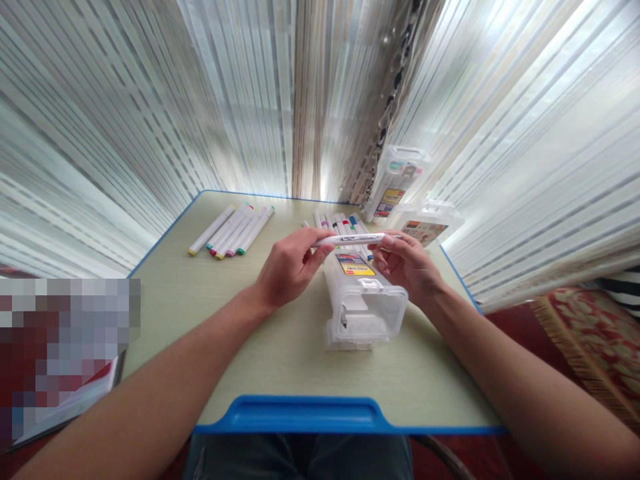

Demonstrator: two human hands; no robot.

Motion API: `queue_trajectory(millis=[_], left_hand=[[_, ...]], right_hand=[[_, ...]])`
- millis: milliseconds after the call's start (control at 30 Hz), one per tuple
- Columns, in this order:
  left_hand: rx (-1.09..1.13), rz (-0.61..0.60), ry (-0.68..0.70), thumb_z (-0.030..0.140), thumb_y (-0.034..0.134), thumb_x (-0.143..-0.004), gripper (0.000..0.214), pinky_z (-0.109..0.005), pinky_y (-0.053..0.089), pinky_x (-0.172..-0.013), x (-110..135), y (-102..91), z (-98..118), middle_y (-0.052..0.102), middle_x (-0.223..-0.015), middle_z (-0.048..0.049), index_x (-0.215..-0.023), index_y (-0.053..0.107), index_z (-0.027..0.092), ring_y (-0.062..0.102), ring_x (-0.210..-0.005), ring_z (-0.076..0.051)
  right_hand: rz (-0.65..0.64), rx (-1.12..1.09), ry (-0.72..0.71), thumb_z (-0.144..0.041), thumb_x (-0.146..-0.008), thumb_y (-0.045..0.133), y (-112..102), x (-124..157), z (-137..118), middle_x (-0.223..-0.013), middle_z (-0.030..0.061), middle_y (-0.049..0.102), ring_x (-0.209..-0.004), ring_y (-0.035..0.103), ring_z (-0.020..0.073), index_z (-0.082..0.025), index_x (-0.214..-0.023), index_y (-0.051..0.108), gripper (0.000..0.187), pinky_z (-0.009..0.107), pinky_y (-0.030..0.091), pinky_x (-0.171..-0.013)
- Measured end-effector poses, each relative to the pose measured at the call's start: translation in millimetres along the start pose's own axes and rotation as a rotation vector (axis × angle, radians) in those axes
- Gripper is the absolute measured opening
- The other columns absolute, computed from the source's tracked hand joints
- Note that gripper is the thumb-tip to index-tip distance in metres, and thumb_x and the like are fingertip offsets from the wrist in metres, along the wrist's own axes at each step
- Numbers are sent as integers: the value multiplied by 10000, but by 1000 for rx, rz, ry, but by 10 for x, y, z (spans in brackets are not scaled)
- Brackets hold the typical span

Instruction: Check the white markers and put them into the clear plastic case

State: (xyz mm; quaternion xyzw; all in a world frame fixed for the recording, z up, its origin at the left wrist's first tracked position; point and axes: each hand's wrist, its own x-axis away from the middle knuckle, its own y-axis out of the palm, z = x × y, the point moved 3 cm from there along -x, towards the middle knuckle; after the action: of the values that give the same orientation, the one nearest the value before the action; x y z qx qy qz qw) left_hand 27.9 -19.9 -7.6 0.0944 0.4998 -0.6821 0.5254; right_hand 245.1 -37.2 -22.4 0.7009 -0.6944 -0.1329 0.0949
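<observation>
A white marker (357,239) lies level between my two hands, above the table. My left hand (295,263) pinches its left end between thumb and fingers. The right end is in the closed fingers of my right hand (407,263). Below the marker, a clear plastic marker case (345,300) rests on its side with its open end facing me and a yellow label on top. A dark-tipped item shows inside it. Behind my hands, several white markers (325,221) with coloured ends lie in a row, partly hidden by my hands and the marker.
Another group of white markers (235,230) lies at the back left of the table (170,300). A clear upright case (397,183) and a lower clear case (430,220) stand at the back right. A blue tray edge (307,413) runs along the front. Striped curtains (250,100) hang behind.
</observation>
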Motion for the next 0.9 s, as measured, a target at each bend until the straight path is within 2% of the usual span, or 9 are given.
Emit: queue_trajectory(millis=[133, 267, 400, 533, 900], left_hand=[[-9, 15, -19, 336, 518, -1002, 288, -258, 494, -698, 3, 6, 0, 735, -978, -74, -1140, 682, 143, 624, -728, -140], [26, 11, 14, 333, 503, -1010, 293, -255, 494, -693, 8, 27, -20, 741, -980, -77, -1133, 679, 133, 622, -711, -133], [-11, -11, 6, 316, 536, -996, 271, -260, 494, -729, 14, 32, -45, 741, -1002, -87, -1123, 686, 129, 640, -777, -144], [27, 14, 16, 300, 543, -994, 265, -237, 479, -677, 10, 7, -28, 737, -980, -72, -1137, 684, 126, 612, -718, -122], [-3, 3, 0, 313, 551, -988, 250, -249, 481, -663, 8, -12, -45, 733, -954, -62, -1122, 685, 149, 600, -697, -129]], right_hand=[[-9, 10, 23, -378, -676, 845, 10, 13, -2, -727, 18, 685, -473, 449, 72, -184, -753, 726, 240, 229, 296, -402], [49, 15, 27, -371, -659, 853, 4, 5, 19, -711, 15, 678, -466, 449, 73, -187, -727, 714, 241, 228, 289, -387], [6, 1, 71, -368, -625, 870, 22, -7, 37, -625, 8, 641, -440, 434, 66, -169, -723, 718, 269, 220, 279, -384], [19, -13, 20, -343, -653, 866, 3, -5, 13, -690, 25, 684, -457, 459, 56, -157, -741, 730, 247, 206, 302, -398], [-20, -29, 12, -333, -676, 858, -25, -29, 48, -700, 30, 700, -464, 468, 63, -172, -801, 769, 222, 204, 307, -391]])
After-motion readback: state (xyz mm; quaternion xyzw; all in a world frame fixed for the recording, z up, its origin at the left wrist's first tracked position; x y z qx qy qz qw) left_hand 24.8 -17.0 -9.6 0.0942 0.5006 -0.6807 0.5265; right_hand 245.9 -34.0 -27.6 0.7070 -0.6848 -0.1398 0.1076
